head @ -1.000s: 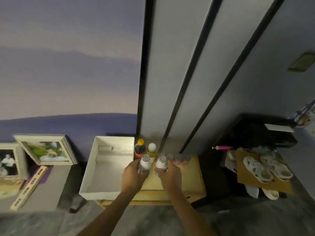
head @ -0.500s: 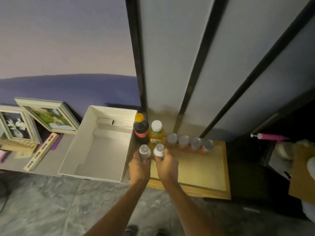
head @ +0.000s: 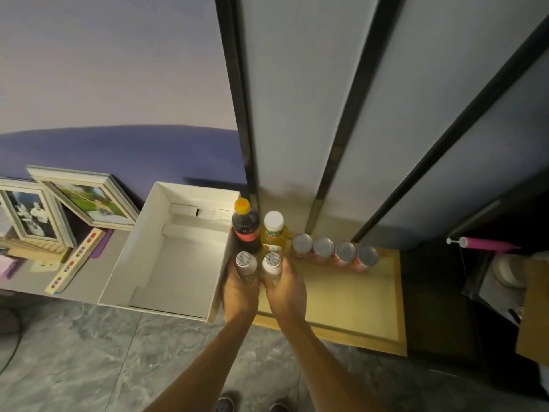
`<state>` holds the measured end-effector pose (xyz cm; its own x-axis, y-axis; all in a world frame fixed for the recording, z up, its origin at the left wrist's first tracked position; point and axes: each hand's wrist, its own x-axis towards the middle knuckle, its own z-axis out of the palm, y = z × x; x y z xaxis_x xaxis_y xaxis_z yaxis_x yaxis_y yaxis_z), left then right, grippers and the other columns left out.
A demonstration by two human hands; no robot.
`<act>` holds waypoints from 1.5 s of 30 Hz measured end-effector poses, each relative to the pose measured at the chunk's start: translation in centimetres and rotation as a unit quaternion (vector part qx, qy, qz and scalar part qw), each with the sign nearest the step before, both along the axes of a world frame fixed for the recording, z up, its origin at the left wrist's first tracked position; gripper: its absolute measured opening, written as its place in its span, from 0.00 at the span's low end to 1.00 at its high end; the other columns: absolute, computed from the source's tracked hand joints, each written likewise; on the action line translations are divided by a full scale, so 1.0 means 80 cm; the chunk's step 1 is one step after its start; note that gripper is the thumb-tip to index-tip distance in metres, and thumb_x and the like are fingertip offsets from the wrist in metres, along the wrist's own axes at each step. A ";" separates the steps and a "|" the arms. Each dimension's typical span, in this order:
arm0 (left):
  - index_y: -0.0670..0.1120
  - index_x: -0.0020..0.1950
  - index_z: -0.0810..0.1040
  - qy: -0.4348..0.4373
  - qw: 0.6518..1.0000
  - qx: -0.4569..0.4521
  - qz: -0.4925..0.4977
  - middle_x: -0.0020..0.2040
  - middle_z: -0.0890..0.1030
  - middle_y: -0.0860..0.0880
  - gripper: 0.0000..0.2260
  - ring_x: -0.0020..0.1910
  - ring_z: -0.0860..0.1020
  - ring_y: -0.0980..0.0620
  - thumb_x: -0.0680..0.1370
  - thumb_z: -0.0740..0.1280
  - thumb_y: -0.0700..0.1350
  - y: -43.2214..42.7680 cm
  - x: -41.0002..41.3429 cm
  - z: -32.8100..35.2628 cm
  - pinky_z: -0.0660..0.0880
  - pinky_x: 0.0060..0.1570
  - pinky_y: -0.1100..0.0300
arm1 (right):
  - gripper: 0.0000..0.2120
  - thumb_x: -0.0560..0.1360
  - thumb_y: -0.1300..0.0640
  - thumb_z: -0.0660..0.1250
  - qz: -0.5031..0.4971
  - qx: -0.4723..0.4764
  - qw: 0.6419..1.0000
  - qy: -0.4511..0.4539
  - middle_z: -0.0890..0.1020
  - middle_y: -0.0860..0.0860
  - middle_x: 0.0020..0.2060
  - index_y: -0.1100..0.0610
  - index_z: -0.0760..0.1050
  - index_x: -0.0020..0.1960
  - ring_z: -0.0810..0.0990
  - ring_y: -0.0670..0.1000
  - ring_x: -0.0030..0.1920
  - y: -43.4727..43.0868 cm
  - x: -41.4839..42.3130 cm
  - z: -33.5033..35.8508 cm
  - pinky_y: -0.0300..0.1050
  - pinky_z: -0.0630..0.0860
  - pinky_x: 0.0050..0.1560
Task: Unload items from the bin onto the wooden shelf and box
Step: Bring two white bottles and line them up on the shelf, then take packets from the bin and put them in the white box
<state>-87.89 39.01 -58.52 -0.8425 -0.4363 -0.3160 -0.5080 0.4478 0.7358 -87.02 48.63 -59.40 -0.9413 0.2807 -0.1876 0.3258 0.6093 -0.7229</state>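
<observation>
My left hand [head: 239, 292] grips a white-capped bottle [head: 246, 262] and my right hand [head: 286, 289] grips another white-capped bottle [head: 272, 262], side by side and upright at the left end of the wooden shelf [head: 350, 295]. Just behind them stand a dark bottle with a yellow cap [head: 245, 226] and a yellow bottle with a white cap [head: 274, 233]. Several cans [head: 334, 252] line the shelf's back edge to the right. An empty white box [head: 172, 251] sits directly left of the shelf. The bin is out of view.
Picture frames [head: 59, 209] and a long ruler-like strip [head: 75, 260] lie left of the box. Grey panels with black strips [head: 332, 129] rise behind the shelf. A dark unit with a pink object [head: 487, 243] stands to the right. Marble floor [head: 89, 352] lies below.
Both hands have lowered the two small bottles onto the shelf just in front of the taller bottles. The view has tilted down and shifted left, so the shelf now sits higher in frame.
</observation>
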 end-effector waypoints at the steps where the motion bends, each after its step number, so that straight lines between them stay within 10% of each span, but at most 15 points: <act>1: 0.49 0.73 0.74 -0.003 1.000 -0.013 -0.011 0.65 0.83 0.44 0.25 0.66 0.81 0.40 0.78 0.75 0.50 -0.001 0.003 0.008 0.75 0.65 0.51 | 0.34 0.76 0.44 0.77 0.007 0.009 1.000 -0.001 0.82 0.48 0.66 0.48 0.68 0.78 0.82 0.54 0.64 0.004 0.003 0.008 0.50 0.80 0.59; 4: 0.54 0.73 0.70 0.028 0.996 -0.054 -0.062 0.62 0.84 0.49 0.26 0.55 0.84 0.46 0.77 0.73 0.54 -0.004 0.014 0.042 0.79 0.52 0.52 | 0.41 0.75 0.39 0.76 0.032 0.051 0.998 0.000 0.77 0.50 0.73 0.50 0.62 0.81 0.78 0.55 0.70 0.025 0.009 0.034 0.52 0.79 0.64; 9: 0.63 0.80 0.63 0.104 0.971 -0.103 -0.189 0.68 0.80 0.58 0.37 0.61 0.82 0.53 0.74 0.73 0.63 -0.033 0.016 0.109 0.81 0.59 0.52 | 0.42 0.72 0.36 0.76 0.095 0.139 0.985 0.026 0.73 0.53 0.75 0.53 0.65 0.78 0.72 0.56 0.76 0.066 0.002 0.100 0.53 0.79 0.66; 15: 0.50 0.86 0.54 0.130 0.911 -0.280 -0.272 0.86 0.56 0.47 0.50 0.85 0.54 0.47 0.74 0.59 0.79 -0.125 0.012 0.234 0.55 0.83 0.44 | 0.57 0.71 0.21 0.60 0.191 0.230 0.953 0.045 0.51 0.55 0.86 0.56 0.52 0.86 0.51 0.57 0.85 0.071 -0.016 0.246 0.55 0.57 0.83; 20: 0.50 0.87 0.41 0.139 0.902 -0.346 -0.217 0.87 0.41 0.50 0.53 0.85 0.38 0.49 0.73 0.47 0.83 -0.218 0.016 0.358 0.41 0.84 0.43 | 0.61 0.70 0.18 0.58 0.188 0.202 0.957 0.091 0.46 0.56 0.86 0.56 0.42 0.86 0.45 0.58 0.85 0.017 -0.031 0.376 0.57 0.50 0.84; 30: 0.53 0.85 0.55 0.139 0.929 -0.342 -0.012 0.86 0.57 0.48 0.49 0.84 0.57 0.44 0.73 0.49 0.83 -0.436 0.120 0.503 0.51 0.83 0.40 | 0.59 0.72 0.22 0.63 0.298 0.141 0.927 0.180 0.48 0.55 0.86 0.58 0.45 0.86 0.48 0.56 0.85 -0.234 -0.032 0.533 0.54 0.54 0.83; 45: 0.49 0.79 0.67 0.034 0.885 -0.387 0.258 0.78 0.72 0.47 0.46 0.75 0.70 0.46 0.73 0.53 0.80 -0.847 0.371 0.507 0.66 0.75 0.47 | 0.57 0.71 0.21 0.63 0.522 0.101 0.824 0.194 0.55 0.55 0.85 0.55 0.48 0.86 0.59 0.58 0.83 -0.761 0.084 0.535 0.53 0.67 0.77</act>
